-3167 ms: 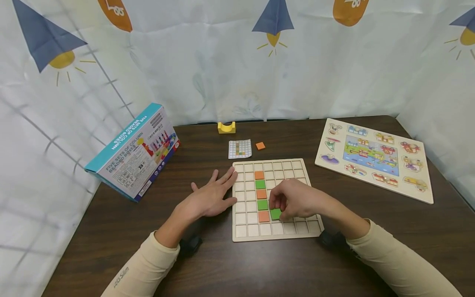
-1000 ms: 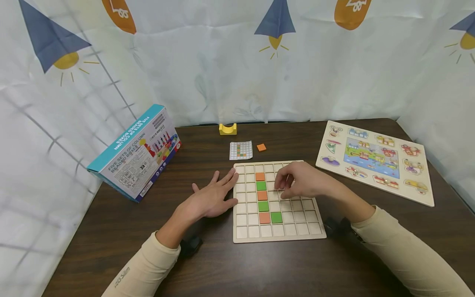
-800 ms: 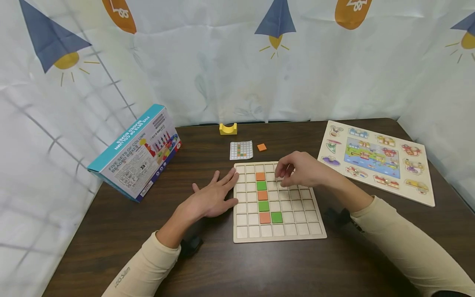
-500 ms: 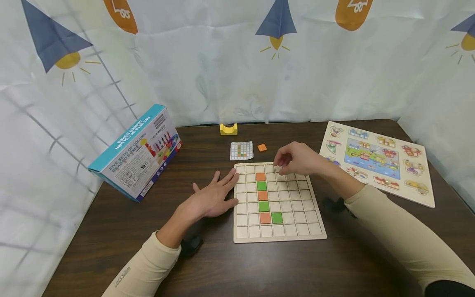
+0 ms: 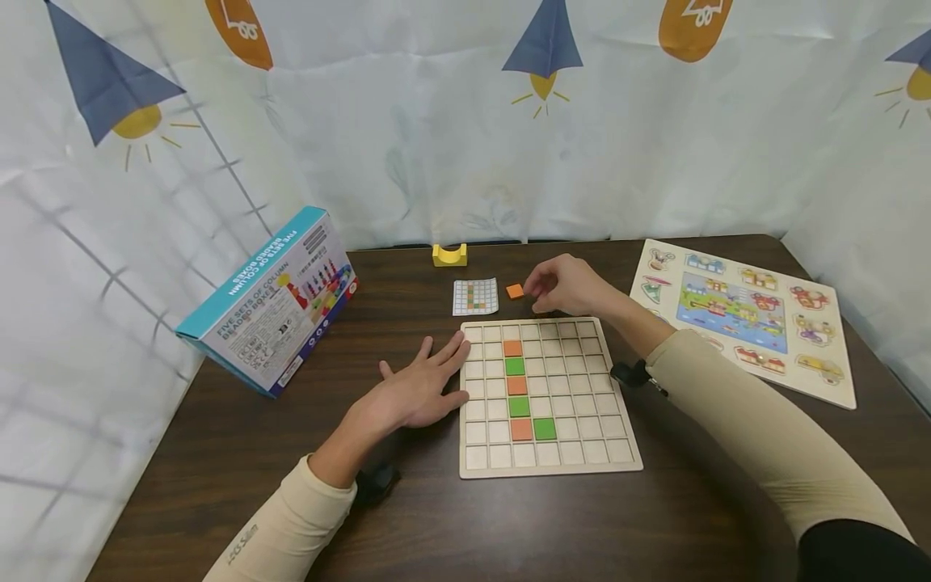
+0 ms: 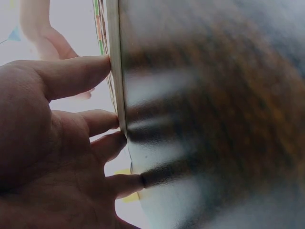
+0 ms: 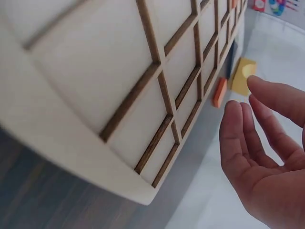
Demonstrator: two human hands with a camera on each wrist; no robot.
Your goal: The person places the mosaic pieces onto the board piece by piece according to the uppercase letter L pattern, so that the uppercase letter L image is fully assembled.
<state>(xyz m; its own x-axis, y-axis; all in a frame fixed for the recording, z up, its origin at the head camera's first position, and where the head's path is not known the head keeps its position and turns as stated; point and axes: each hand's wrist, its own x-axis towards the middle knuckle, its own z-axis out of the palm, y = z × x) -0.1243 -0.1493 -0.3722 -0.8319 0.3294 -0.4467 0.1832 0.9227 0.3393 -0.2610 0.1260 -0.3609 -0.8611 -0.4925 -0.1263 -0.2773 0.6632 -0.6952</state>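
Note:
A wooden grid board (image 5: 582,453) lies on the table, with three orange and three green square tiles in its cells. Five of these form a column; the last, a green tile (image 5: 545,429), sits right of the column's nearest orange tile (image 5: 521,429). My left hand (image 5: 414,392) rests with spread fingers at the board's left edge; the left wrist view has its thumb and fingertips against that edge. Beyond the board's far edge, my right hand (image 5: 570,287) is close beside a loose orange tile (image 5: 515,291). In the right wrist view its thumb and bent fingers stand apart, holding nothing.
A small printed pattern card (image 5: 475,297) lies beyond the board, with a yellow notched block (image 5: 449,256) behind it. A blue and white toy box (image 5: 269,299) stands at the left. At the right lies a picture puzzle board (image 5: 742,315), near the right forearm.
My right hand has left the green tile, now uncovered in its cell, and moved away across the board to beside the loose orange tile. The left hand has stayed in place.

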